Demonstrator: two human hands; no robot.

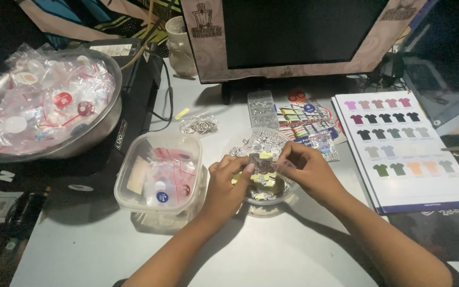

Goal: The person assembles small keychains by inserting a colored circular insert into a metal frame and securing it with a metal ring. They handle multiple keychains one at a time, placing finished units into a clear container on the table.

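Over the desk: both forearms reach in from the bottom edge and meet above a round clear container [264, 159] at the middle of a pale grey tabletop [272, 250].
Left hand [228, 183]: fingers curled, thumb and forefinger pinching the left end of a small clear plastic packet [264, 163].
Right hand [308, 169]: fingertips closed on the packet's right end, so it is stretched between the two hands.
Packet's lie: its long axis runs left to right, level with the fingertips and directly over the round container; neither hand is clearly nearer, since each has one end.
Round container: holds a heap of small silvery and yellow pieces (too small to tell what they are).
Left of the hands: a square clear plastic tub [158, 172] with small red-edged bags and a round badge-like piece inside, just beside the left wrist.
Far left: a large metal bowl [88, 135] piled with filled clear bags, resting on a black machine [134, 95].
Beyond the hands: a small bag of metal rings [200, 126], a monitor [298, 34] and a white mug [179, 45].
Right side: a printed chart of coloured shirt shapes [399, 143], well apart from the right hand.
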